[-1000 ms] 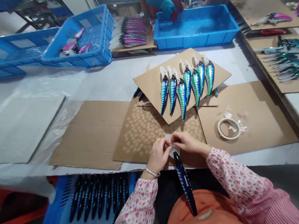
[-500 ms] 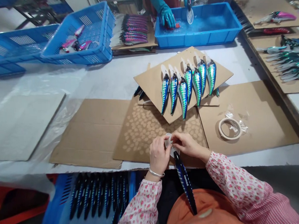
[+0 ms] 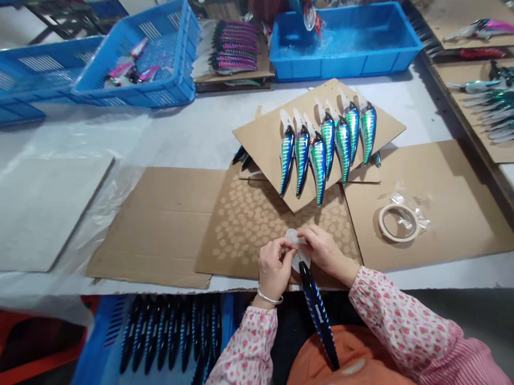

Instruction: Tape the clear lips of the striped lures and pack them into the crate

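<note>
A dark blue and black fishing lure (image 3: 318, 313) points down toward my body, its tail against the orange clothing. Its clear lip (image 3: 296, 239) rests over the edge of the brown spotted cardboard. My left hand (image 3: 274, 267) has its thumb and fingers pinched at the wire by the lip. From the other side, my right hand (image 3: 324, 254) is closed on the lip, fingers bent over it. Whatever small piece lies between the fingertips is too small to make out. Beyond the hands, several blue-green lures (image 3: 318, 161) lie on a tilted cardboard sheet (image 3: 260, 136).
A roll of tape (image 3: 399, 223) lies on cardboard to the right. Below the table edge, a blue crate (image 3: 102, 345) holds several dark lures. Across the table a co-worker's gloved hand holds a lure over a blue water tub (image 3: 345, 68). A blue basket (image 3: 184, 56) stands far left.
My right hand has lowered slightly, its fingers now flatter over the lip. My left hand stays nearly in place. The co-worker has lifted a hand out of the tub.
</note>
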`<state>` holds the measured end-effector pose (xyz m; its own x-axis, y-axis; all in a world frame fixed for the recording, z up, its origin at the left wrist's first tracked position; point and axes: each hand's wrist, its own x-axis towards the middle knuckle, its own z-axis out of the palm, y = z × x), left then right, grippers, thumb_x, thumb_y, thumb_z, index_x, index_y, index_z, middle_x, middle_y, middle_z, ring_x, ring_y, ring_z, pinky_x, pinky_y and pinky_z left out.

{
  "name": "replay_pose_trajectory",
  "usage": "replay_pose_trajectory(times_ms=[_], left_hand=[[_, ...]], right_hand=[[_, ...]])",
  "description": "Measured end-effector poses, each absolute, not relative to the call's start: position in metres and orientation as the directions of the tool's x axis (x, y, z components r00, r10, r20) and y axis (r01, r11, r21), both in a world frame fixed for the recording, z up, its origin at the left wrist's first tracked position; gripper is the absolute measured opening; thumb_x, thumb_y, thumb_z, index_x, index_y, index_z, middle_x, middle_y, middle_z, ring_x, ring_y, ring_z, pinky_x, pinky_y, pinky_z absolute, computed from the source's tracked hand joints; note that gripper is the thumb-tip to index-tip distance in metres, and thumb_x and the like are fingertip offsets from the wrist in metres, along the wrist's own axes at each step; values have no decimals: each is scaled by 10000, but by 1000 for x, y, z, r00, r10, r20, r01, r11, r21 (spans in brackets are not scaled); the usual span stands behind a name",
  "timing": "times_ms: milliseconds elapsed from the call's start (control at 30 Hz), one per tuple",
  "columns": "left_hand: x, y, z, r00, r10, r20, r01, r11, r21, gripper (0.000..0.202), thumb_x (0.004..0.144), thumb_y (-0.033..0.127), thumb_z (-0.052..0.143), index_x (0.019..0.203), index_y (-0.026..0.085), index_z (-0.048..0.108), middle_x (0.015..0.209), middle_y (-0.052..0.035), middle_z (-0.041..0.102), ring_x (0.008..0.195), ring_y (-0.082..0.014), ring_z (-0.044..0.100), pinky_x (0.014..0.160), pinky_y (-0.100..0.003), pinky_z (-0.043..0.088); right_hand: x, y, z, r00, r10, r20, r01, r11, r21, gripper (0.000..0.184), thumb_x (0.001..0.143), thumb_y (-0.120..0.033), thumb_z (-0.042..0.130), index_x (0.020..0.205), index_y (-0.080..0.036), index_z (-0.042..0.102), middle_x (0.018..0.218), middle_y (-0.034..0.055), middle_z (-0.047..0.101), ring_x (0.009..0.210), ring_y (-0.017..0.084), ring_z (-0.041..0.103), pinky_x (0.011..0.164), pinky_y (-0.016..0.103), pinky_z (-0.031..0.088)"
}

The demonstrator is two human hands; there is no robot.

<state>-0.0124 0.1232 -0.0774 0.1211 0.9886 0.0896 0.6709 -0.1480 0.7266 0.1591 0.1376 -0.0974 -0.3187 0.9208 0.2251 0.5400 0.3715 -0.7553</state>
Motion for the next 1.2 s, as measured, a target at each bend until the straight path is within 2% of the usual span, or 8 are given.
replay_pose_trajectory(times_ms=[200,367,467,567,667,867,1067,1200], left_hand=[[-13,120,-84,88,991,105,671,-137,729,53,884,247,619,841,218,610,832,-15,667,763,-192,569,764,-325,419],[-16,120,-83,88,987,137,681,-160,715,65,877,272,647,860,220,611,836,-19,672,793,-204,582,798,-345,424],[-21,124,-76,129,980,153,680,-200,705,221,869,254,647,1081,216,595,1022,-61,677,943,-235,579,843,-357,442],[-26,130,-69,277,952,132,659,-289,694,376,904,182,558,1276,229,525,1164,-80,659,1053,-241,564,900,-365,443],[-28,134,-66,315,944,96,693,-298,656,283,916,209,544,1196,230,583,983,-57,702,930,-233,601,855,-365,444],[-20,126,-68,162,986,40,671,-139,728,138,870,251,599,1002,209,611,844,-42,685,799,-207,631,768,-334,478],[-20,123,-68,140,973,-186,433,108,895,220,849,257,618,1062,207,595,895,-37,724,742,-160,675,694,-273,532],[-20,128,-70,98,985,-144,486,79,870,260,840,225,621,1098,214,592,967,-45,737,758,-155,680,741,-286,532]], right_hand=[[161,129,-99,-276,949,154,459,271,-846,85,926,-200,607,872,-188,670,873,47,595,830,176,591,753,288,488],[160,130,-98,-331,926,180,576,350,-739,147,949,-223,562,883,-184,687,905,74,624,835,184,594,730,280,483],[159,129,-97,-367,907,207,638,407,-654,179,962,-228,527,881,-177,679,914,88,634,838,194,582,715,281,470],[159,129,-97,-356,912,204,623,395,-676,151,955,-214,533,892,-182,667,934,81,635,863,192,584,734,275,467],[159,128,-96,-320,931,176,576,339,-744,121,943,-208,556,885,-188,660,938,68,631,869,183,592,753,274,468],[155,128,-89,-241,964,110,540,227,-811,73,901,-212,610,847,-190,655,885,46,617,791,167,589,707,269,461],[154,128,-89,-241,966,91,545,212,-811,61,887,-182,630,830,-177,650,849,40,611,787,169,589,702,273,448],[154,132,-90,-244,967,72,541,197,-817,78,899,-189,625,824,-180,645,855,43,622,815,176,599,722,275,454]])
